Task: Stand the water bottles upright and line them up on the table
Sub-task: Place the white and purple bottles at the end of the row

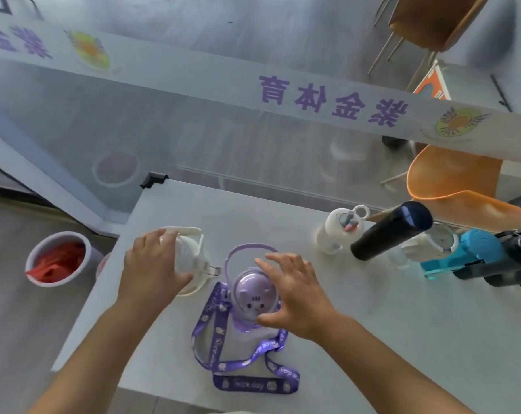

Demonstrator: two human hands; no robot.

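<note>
Bottles on grey table [358, 339], both hands at the left end.

Left hand [151, 267] wraps the ribbed, translucent white bottle [187, 255], which stands near the table's left edge. Right hand [295, 294], fingers spread wide, cups the domed purple bottle [253, 300] without a closed grip; its printed fabric strap [247, 369] lies looped on the table in front. Further right, a row: small white bottle [340, 231] with ring loop, matte black flask [390, 234], clear bottle [426, 246], blue bottle [462, 255], dark bottle [507, 261]. Wide-angle distortion makes their tilt uncertain.
</note>
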